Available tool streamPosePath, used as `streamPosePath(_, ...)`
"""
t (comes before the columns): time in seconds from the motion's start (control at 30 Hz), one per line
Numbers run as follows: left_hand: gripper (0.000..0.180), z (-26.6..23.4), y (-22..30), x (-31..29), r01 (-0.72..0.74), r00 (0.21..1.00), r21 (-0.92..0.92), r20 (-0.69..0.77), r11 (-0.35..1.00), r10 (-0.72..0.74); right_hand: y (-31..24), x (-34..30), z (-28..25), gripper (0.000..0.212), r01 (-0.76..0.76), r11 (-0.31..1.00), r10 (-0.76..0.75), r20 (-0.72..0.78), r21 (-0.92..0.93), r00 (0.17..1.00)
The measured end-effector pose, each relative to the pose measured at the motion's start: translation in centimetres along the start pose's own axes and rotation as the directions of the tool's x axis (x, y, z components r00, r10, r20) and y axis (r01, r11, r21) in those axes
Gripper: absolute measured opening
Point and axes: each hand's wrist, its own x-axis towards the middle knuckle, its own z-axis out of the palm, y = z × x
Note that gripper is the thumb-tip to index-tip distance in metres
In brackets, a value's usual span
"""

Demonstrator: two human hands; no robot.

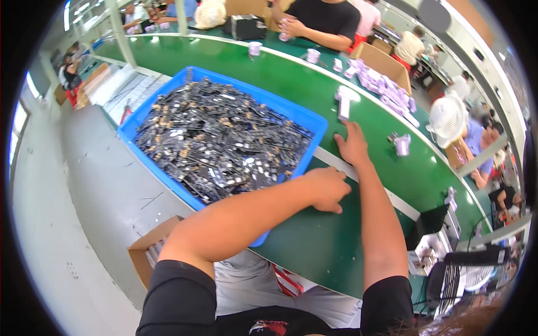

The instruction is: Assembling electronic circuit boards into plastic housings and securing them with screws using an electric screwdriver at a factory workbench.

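My left hand point(329, 189) is curled at the right corner of a blue plastic bin point(320, 124), over the dark green tabletop. Its fingers are bent, and whatever they may hold is hidden. The bin is heaped with small black parts point(218, 137), many with tan and shiny silver bits. My right hand point(353, 144) reaches forward over the green belt, thumb and fingers apart. Its fingertips are close to the near end of a white and lavender piece point(344, 106) lying on the belt; whether they touch it I cannot tell.
Lavender pieces point(372, 81) are piled beyond the belt point(269, 70), beside a cardboard box point(384, 60). Small lavender items point(402, 144) stand along the belt. A worker point(319, 25) sits opposite. At right are a black-and-white box point(434, 238) and a white fan point(448, 119).
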Motion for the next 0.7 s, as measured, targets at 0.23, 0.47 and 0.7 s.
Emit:
streamPosePath(0.23, 0.050, -0.6, 0.9, 0.2, 0.045, 0.998, -0.078, 0.046, 0.996, -0.041, -0.5, 3.7, 0.5, 0.059, -0.160, 0.921, 0.236, 0.181, -0.356, 0.955)
streamPosePath(0.47, 0.046, -1.3, 0.4, 0.8, 0.025, 0.982, -0.102, -0.186, 0.995, -0.044, 0.8, 2.1, -1.9, 0.025, -0.110, 0.991, 0.097, -0.151, -0.081, 0.984)
streamPosePath(0.7, 0.054, -3.1, -0.5, 0.5, -0.190, 0.560, -0.169, -0.828, 0.967, -0.034, -6.8, -6.5, -12.6, 0.017, -0.069, 0.998, 0.069, -0.143, 0.000, 0.987)
